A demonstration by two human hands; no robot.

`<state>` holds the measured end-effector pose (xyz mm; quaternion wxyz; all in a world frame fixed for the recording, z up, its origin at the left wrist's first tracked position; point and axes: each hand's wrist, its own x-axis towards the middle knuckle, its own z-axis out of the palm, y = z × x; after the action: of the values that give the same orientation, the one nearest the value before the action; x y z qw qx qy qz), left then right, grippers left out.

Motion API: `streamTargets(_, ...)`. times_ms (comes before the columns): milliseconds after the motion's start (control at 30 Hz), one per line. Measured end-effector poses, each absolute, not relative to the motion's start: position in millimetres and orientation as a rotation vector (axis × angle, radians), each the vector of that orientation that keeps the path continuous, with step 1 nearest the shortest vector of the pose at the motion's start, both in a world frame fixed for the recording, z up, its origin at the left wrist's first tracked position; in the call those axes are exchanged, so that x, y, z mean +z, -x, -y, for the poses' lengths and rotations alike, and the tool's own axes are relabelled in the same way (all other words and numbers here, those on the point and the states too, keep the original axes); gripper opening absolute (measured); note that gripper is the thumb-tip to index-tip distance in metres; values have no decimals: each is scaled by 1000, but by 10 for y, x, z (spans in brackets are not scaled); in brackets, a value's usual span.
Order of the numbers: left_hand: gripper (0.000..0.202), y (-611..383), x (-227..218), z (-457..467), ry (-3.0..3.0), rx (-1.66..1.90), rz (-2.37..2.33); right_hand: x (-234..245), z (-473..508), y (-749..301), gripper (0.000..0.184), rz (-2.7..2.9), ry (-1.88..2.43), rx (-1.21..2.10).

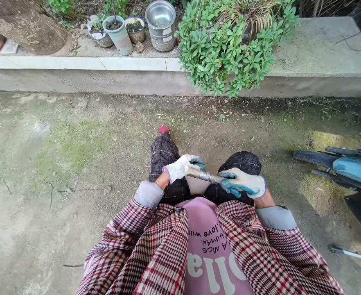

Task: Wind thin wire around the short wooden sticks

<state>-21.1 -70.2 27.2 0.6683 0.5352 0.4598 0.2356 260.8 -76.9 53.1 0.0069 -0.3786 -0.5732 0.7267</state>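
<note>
Both of my hands wear white gloves with teal-coated fingers, and they are in front of my lap. My left hand (185, 167) is closed round the left part of a short pale stick with silvery wire wound round its middle (205, 175). Its fingers curl over the far side. My right hand (243, 182) grips the other end of the stick, its teal fingers bent round it. The stick lies nearly level between the hands, dipping slightly to the right. Both of its ends are hidden by the gloves, so I cannot tell what tool it is.
Ahead runs a low ledge (76, 63) bearing a metal pot (160, 26), small planters (117, 35) and a bushy green plant (229, 45) hanging over its edge. At right stands a blue wheeled object (352, 170). Thin twigs lie on the mossy ground (76, 139).
</note>
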Motion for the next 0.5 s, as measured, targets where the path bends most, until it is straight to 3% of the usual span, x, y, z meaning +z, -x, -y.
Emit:
streamTargets(167, 12, 281, 291, 690, -1463, 424, -1143, 408, 672, -2701, 19, 2315, 1316, 1808)
streamTargets(267, 13, 248, 304, 702, -1487, 421, -1170, 282, 638, -2678, 14, 2280, 1541, 1518)
streamTargets(400, 24, 192, 322, 726, -1273, 527, -1139, 261, 639, -2589, 32, 1722, 1713, 1490)
streamTargets(500, 26, 183, 314, 729, -1056, 595, -1073, 365, 693, -2544, 47, 1371, 1521, 1669)
